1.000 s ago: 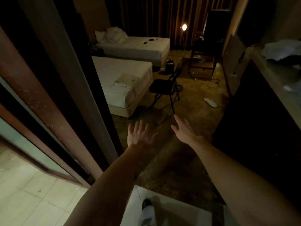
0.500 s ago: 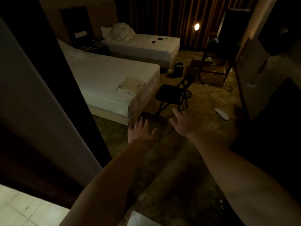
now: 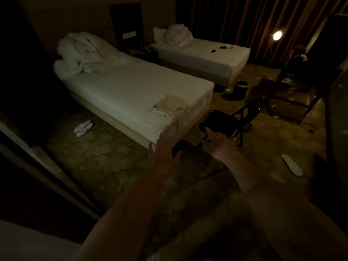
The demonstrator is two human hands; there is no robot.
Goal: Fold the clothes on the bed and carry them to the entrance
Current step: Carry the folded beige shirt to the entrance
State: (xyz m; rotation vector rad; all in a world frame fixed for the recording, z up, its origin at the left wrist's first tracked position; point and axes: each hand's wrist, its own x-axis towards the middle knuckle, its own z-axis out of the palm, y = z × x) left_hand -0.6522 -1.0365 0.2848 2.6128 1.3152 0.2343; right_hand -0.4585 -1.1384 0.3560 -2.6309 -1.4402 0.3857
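A cream garment (image 3: pixel 170 107) lies loosely folded on the foot corner of the near white bed (image 3: pixel 120 89). My left hand (image 3: pixel 165 147) reaches forward with its fingers straight and spread, in front of that bed corner and holding nothing. My right hand (image 3: pixel 219 145) stretches out beside it, fingers relaxed and empty, in front of a black folding chair (image 3: pixel 228 122). Both hands are short of the garment and do not touch it.
A rumpled white duvet (image 3: pixel 82 51) lies at the head of the near bed. A second bed (image 3: pixel 205 53) stands behind. White slippers (image 3: pixel 82 127) lie on the carpet at left, another slipper (image 3: pixel 291 164) at right. A dark bin (image 3: pixel 242 87) and a lamp (image 3: pixel 277 35) are beyond.
The view has moved past the door frame into the room, and the near bed is now closer. Both hands stay stretched out and empty.
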